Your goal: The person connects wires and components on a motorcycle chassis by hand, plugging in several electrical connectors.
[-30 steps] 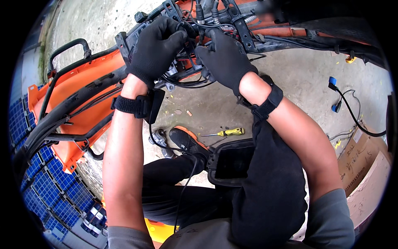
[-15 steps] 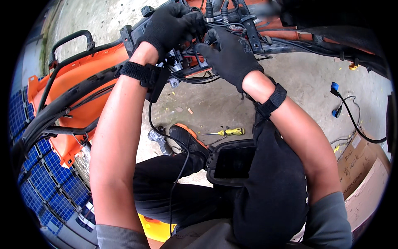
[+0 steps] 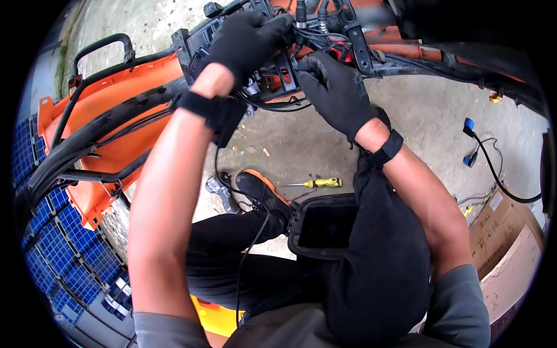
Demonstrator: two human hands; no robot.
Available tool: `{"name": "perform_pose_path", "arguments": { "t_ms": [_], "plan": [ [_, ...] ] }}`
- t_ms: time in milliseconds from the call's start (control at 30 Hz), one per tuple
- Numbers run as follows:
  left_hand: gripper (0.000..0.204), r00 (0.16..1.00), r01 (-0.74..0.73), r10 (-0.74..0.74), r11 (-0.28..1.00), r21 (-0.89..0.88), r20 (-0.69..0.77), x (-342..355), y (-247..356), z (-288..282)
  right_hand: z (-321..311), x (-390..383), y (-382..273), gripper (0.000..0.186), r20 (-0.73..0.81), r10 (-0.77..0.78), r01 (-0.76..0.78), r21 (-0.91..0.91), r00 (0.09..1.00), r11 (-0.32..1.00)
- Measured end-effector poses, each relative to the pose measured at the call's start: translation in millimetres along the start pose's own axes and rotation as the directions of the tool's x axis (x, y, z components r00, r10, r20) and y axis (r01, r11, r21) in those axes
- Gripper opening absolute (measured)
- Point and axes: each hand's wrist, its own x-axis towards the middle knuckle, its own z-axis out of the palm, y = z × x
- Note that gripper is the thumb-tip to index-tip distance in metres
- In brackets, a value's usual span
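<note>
Both hands wear black gloves and work at a dark vehicle frame with orange body panels. My left hand lies over the frame's middle bay, back of the glove upward. Its fingers are bent together toward the cables, and their tips are mostly hidden. My right hand is just right of the bay, fingers curled in against the thumb. Anything inside that curl is too small or covered to make out. Black cables loop below the bay between the hands. Two ribbed cable sleeves rise beyond them, near a red part.
An orange panel and black tubes extend left. On the concrete lie a yellow screwdriver and a grey power tool beside my shoe. A dark-screened device rests by my leg. Blue connectors and a cardboard box are right.
My left hand has shifted slightly right and down. My right hand has moved right and down, away from the left, uncovering the red part and more of the bay.
</note>
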Motion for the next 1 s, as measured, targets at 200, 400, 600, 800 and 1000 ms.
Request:
{"name": "perform_pose_path", "arguments": {
  "t_ms": [200,400,600,800,1000],
  "plan": [
    [0.019,0.965,-0.249,0.233,0.959,0.137,0.121,-79,1,-16,-15,11,-1,0.028,0.299,0.175,-0.261,0.277,0.938,0.925],
    [0.023,0.783,-0.603,0.497,0.455,0.655,0.375,-127,0,21,-15,14,-6,0.019,0.269,0.222,-0.306,0.334,0.937,0.892],
    [0.025,0.820,-0.410,0.104,0.792,0.451,0.563,-154,-34,58,-9,11,25,0.024,0.159,0.091,-0.119,0.176,0.983,0.977],
    [0.043,0.913,0.397,-0.403,0.913,-0.091,-0.059,-115,-89,146,-16,15,10,0.020,0.114,-0.062,0.046,0.137,0.992,0.989],
    [0.031,0.960,0.228,-0.281,0.791,-0.568,-0.006,-78,-106,164,-18,16,3,0.023,0.157,0.035,-0.060,0.155,0.987,0.986]
  ]
}}
